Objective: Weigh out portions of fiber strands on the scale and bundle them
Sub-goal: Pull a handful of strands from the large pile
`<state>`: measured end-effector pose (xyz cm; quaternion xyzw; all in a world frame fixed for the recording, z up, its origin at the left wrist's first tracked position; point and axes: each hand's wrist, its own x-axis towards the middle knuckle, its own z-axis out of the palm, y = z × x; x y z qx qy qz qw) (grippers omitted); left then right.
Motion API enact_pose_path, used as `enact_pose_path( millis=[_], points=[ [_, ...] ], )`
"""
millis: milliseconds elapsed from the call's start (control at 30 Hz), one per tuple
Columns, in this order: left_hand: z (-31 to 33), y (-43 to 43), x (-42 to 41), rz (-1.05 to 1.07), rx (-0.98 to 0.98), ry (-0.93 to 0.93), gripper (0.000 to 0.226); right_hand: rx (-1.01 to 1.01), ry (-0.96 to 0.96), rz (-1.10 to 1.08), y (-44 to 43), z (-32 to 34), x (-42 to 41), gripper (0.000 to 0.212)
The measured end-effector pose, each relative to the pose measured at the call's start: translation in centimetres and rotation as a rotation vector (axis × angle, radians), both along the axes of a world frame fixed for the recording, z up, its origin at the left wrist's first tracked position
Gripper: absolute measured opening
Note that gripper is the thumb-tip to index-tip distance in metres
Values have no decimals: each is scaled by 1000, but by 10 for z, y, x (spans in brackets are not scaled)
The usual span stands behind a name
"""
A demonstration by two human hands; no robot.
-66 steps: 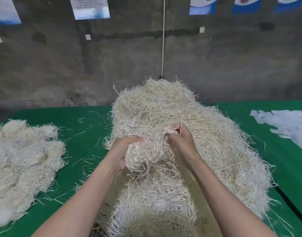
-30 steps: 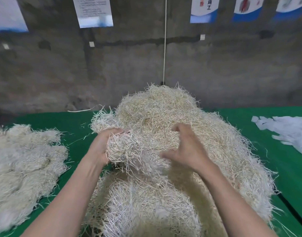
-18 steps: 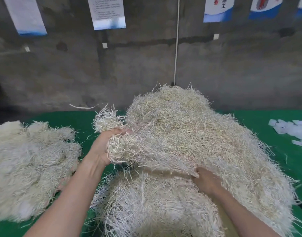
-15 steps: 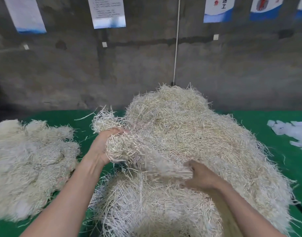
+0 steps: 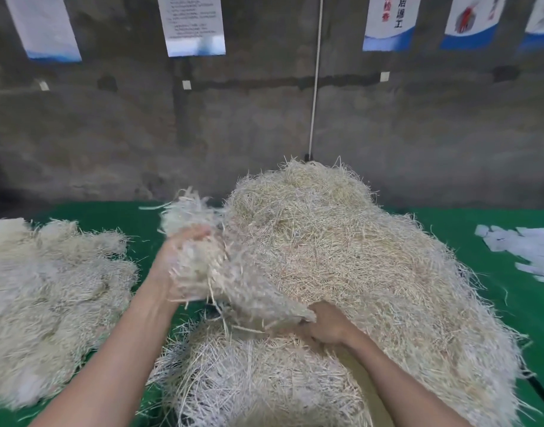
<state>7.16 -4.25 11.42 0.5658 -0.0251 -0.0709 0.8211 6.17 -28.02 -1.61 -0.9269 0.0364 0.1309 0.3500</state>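
Note:
A big heap of pale straw-coloured fiber strands (image 5: 341,248) fills the middle of the green table (image 5: 116,217). My left hand (image 5: 175,266) grips the upper end of a long portion of strands (image 5: 233,282), lifted off the heap's left side and blurred by motion. My right hand (image 5: 324,326) grips the lower end of that same portion, low in front of the heap. A flatter mass of whiter strands (image 5: 252,377) lies below both hands. No scale is visible.
Another mound of whitish fibers (image 5: 45,303) lies at the left on the table. White paper scraps (image 5: 529,251) lie at the right. A grey concrete wall with hanging posters and a white cord (image 5: 315,75) stands behind the table.
My right hand let go, reached down and took the lower end of the portion. My left hand keeps its hold and has lifted slightly; the portion now stretches between both hands.

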Motion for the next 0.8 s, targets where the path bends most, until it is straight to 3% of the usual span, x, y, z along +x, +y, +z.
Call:
enact_pose_path(
  millis=[67, 133, 167, 233, 333, 433, 533, 600, 700, 800],
  points=[
    [-10, -10, 3, -238, 521, -49, 68, -65, -115, -86, -3, 8, 5, 32],
    [-32, -36, 1, -500, 937, -148, 66, 9, -250, -137, 7, 25, 7, 33],
    [-46, -55, -2, -569, 1080, -187, 57, 45, -319, -131, 11, 32, 7, 26],
    [-74, -83, -1, -509, 1234, -205, 41, 58, -413, -111, 16, 45, 5, 36],
    [-93, -83, 19, -144, 1290, -188, 19, 163, -443, -93, 1, 51, -5, 42],
    [-83, -64, 42, 154, 1126, -154, 28, 211, -496, -70, -22, 42, -11, 22],
    [-73, -54, 53, 345, 1186, -354, 32, 120, -425, -22, -33, 22, -17, 7],
    [-68, -44, 58, 436, 1174, -404, 28, 83, -335, -76, -43, 4, -24, 22],
    [-68, -22, 72, 471, 974, -166, 21, 38, -256, -136, -59, -11, -38, 20],
    [-69, -26, 67, 425, 892, -75, 8, -53, -120, -128, -59, -10, -39, 52]
  ],
)
